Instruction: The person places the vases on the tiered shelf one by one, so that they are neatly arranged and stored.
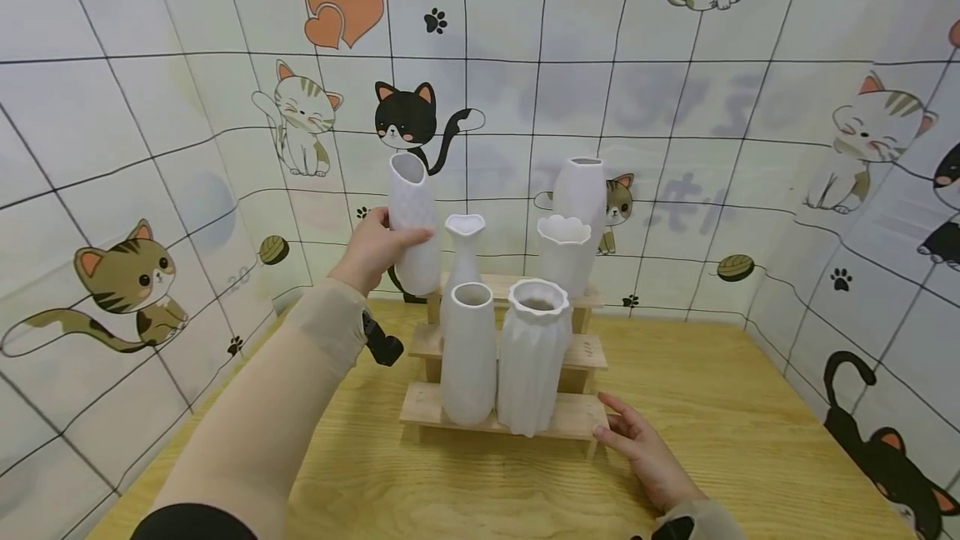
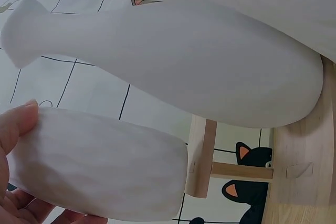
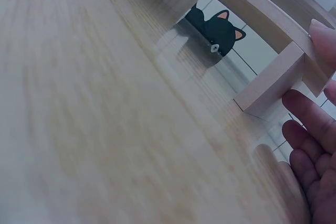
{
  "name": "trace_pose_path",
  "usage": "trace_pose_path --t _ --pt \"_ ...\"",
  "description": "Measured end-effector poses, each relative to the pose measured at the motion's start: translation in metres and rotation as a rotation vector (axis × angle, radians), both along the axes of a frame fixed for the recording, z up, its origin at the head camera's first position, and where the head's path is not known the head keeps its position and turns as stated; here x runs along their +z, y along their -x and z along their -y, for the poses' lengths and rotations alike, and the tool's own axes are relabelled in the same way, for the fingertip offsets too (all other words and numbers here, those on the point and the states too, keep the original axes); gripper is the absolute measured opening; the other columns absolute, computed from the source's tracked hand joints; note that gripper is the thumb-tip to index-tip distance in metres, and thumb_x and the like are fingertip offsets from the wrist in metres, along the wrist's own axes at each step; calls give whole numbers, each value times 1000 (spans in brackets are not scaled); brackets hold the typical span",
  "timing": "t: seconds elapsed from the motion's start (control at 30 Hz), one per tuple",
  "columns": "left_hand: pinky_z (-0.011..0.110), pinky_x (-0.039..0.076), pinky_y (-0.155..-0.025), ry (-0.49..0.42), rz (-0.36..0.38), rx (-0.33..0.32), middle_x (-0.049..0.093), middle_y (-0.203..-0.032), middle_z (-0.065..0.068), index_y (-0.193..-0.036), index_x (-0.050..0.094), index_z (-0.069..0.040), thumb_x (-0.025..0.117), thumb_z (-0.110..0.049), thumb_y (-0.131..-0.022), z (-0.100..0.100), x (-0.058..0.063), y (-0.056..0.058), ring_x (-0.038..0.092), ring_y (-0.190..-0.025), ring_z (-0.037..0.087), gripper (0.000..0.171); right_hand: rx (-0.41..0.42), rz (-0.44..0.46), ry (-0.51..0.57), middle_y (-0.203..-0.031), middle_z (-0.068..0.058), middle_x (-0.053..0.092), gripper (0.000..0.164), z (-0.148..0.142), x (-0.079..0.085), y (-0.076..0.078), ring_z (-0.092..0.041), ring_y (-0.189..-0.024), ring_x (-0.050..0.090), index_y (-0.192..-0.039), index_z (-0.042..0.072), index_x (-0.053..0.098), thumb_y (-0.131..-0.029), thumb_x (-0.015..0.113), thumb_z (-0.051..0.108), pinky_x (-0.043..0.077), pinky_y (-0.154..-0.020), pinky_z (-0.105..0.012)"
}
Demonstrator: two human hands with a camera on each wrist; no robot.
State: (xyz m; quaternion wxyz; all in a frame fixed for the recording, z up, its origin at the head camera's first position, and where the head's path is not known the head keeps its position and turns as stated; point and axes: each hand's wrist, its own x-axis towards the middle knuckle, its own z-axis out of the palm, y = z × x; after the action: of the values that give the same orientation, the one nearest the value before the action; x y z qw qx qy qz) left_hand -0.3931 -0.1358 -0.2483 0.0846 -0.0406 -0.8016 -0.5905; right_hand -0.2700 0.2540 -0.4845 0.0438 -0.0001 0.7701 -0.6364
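My left hand (image 1: 375, 250) grips a white vase (image 1: 414, 232) with a slanted mouth, thumb across its front and fingers behind. The vase leans a little, its base right by the left end of the top step of a wooden three-step stand (image 1: 427, 403). In the left wrist view, a narrow-necked white vase (image 2: 210, 61) lies between that hand and the camera's upper edge. Low at the right, my right hand (image 1: 645, 452) holds the end of the bottom step, thumb at the front edge, fingertips beside the stand's leg (image 3: 273, 80).
On the bottom step stand a smooth vase (image 1: 468, 357) and a fluted vase (image 1: 534, 365). A scalloped-rim vase (image 1: 564, 252) is on the right of the middle step, and a tall vase (image 1: 583, 190) behind it. Cat-patterned walls enclose the wooden table (image 1: 690, 407).
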Motion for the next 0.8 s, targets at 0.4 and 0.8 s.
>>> trace_pose_path --t 0.4,0.8 --pt "49 41 -99 -6 1 -8 50 -131 12 -136 41 -5 80 -29 -79 -9 1 4 50 -118 30 73 -2 -1 25 -123 -14 54 66 2 1 1 -22 -110 49 -149 9 34 -91 66 21 29 -102 -51" --pt "46 44 -97 -27 4 -46 50 -130 12 -138 39 -4 79 -24 -80 -20 3 9 51 -115 28 73 -2 14 25 -127 -15 52 66 0 0 -1 -22 -113 49 -149 12 34 -92 66 23 24 -105 -57"
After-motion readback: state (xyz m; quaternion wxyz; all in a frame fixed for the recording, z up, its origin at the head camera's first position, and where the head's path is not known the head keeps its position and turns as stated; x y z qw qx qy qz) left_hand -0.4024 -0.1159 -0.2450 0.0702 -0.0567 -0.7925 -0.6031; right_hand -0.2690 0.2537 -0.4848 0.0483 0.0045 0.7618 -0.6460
